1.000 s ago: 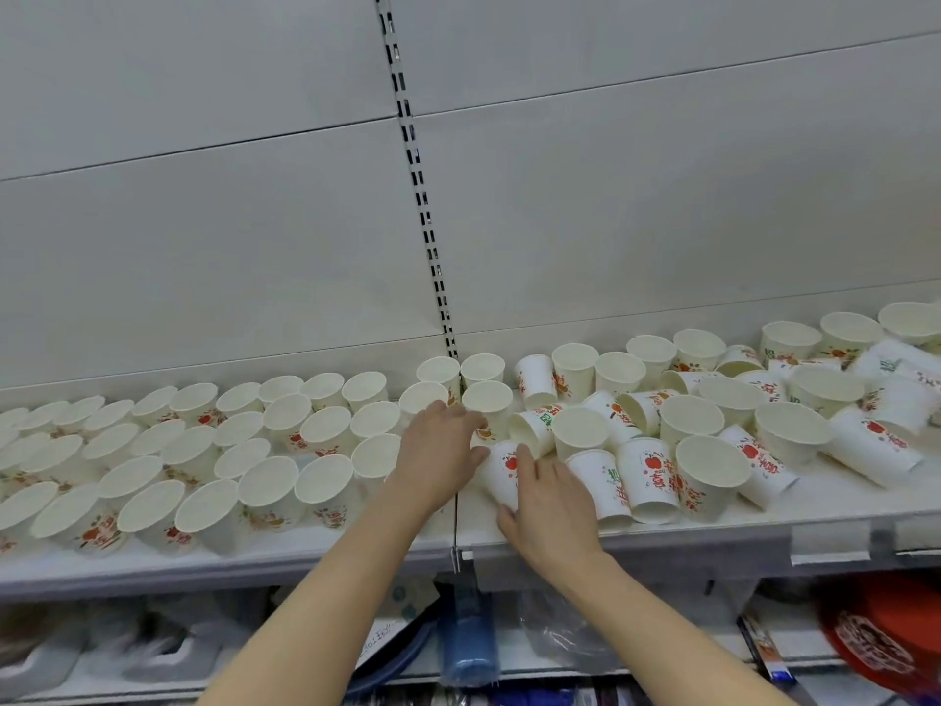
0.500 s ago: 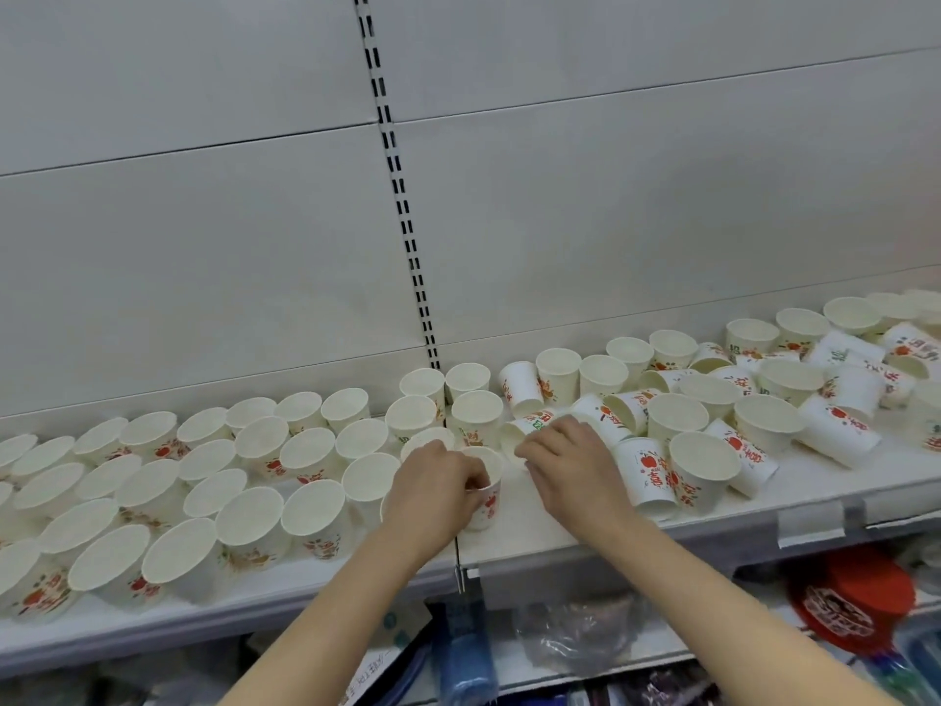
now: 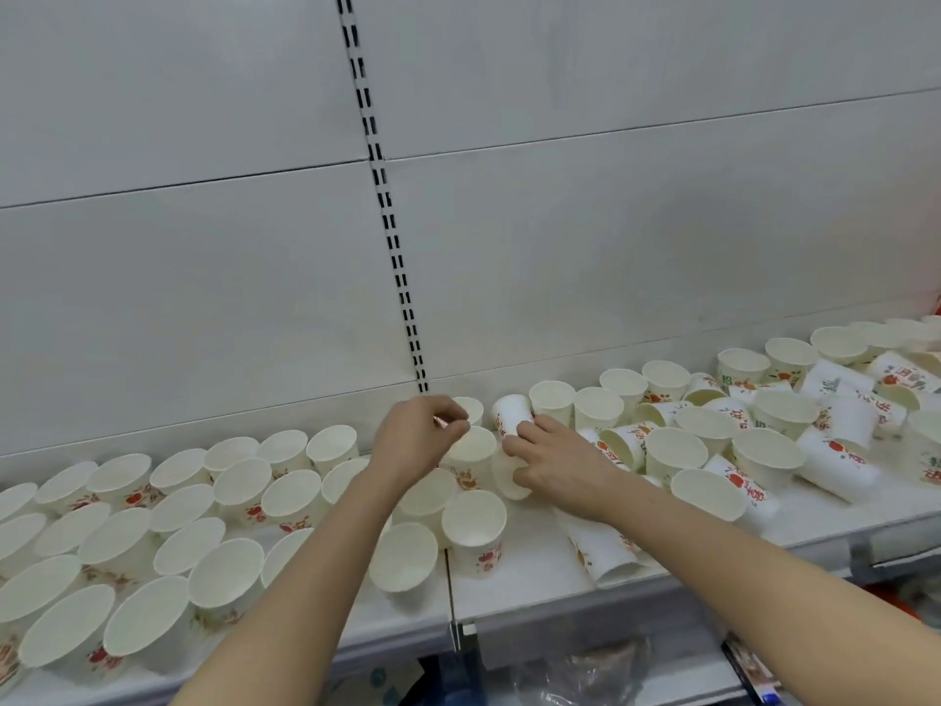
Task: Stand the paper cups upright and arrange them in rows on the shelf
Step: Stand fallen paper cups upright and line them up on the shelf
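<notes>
White paper cups with red fruit print cover the grey shelf. Left of the shelf joint they stand upright in rows. Right of it lies a jumble, some upright and some on their sides, one of them a fallen cup near the front edge. My left hand is pinched at the far rim of an upright cup in the middle. My right hand curls over a cup lying on its side, and its forefinger touches a tilted cup behind.
A black slotted upright strip runs down the grey back panel to the shelf joint. Below the shelf edge I see a clear plastic bag, a blue object and something red at the far right.
My left hand has let go of a front cup, now upright near the joint, and reached back to a cup further in. My right hand has moved left onto the fallen cups.
</notes>
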Available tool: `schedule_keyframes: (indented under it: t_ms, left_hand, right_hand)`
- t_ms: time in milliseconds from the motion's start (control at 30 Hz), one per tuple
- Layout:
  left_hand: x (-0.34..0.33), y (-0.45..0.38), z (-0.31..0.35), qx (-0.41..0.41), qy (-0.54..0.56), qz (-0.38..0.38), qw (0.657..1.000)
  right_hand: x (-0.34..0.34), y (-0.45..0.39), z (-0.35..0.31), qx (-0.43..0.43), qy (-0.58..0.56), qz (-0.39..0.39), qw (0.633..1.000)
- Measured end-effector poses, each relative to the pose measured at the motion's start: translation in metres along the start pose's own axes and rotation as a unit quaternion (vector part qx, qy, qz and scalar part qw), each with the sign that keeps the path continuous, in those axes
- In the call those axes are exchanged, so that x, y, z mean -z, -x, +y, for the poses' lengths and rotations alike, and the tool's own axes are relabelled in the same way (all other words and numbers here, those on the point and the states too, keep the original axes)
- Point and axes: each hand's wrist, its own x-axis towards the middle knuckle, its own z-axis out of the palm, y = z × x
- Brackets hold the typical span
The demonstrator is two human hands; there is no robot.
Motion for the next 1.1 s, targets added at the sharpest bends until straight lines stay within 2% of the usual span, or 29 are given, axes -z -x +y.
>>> schedule_keyframes:
  t_ms: [133,233,333,400,500,633,833,967,1100]
  left_hand:
    - [-0.026,-0.052,0.012,-0.01,-0.052,0.01,0.999]
    - [-0.058,-0.083,0.022,-0.031,-0.133,-0.05,0.989]
    - [-0.086,-0.098,0.028,-0.042,-0.238,-0.112,0.964]
    - [-0.098,-0.101,0.026,-0.019,-0.257,-0.146,0.955]
    - [-0.108,-0.103,0.023,0.01,-0.274,-0.158,0.949]
    - [-0.106,-0.107,0.028,0.017,-0.287,-0.133,0.948]
    - [-0.087,-0.105,0.032,-0.021,-0.2,-0.034,0.979]
    - [-0.086,-0.094,0.025,-0.05,-0.209,-0.03,0.976]
    - [-0.075,-0.084,0.016,-0.05,-0.199,-0.042,0.978]
  right_hand:
    - [0.0,0.016,0.022,-0.069,-0.1,0.112,0.986]
    - [0.003,0.028,0.039,-0.174,-0.223,0.189,0.94]
    - [0.005,0.041,0.056,-0.265,-0.29,0.21,0.895]
    - [0.006,0.048,0.065,-0.3,-0.29,0.211,0.884]
    - [0.005,0.052,0.077,-0.323,-0.294,0.215,0.874]
    - [-0.002,0.05,0.083,-0.326,-0.307,0.219,0.867]
    - [-0.013,0.041,0.082,-0.301,-0.305,0.214,0.878]
    - [-0.02,0.03,0.075,-0.217,-0.277,0.193,0.916]
    - [-0.034,0.016,0.069,-0.147,-0.229,0.126,0.954]
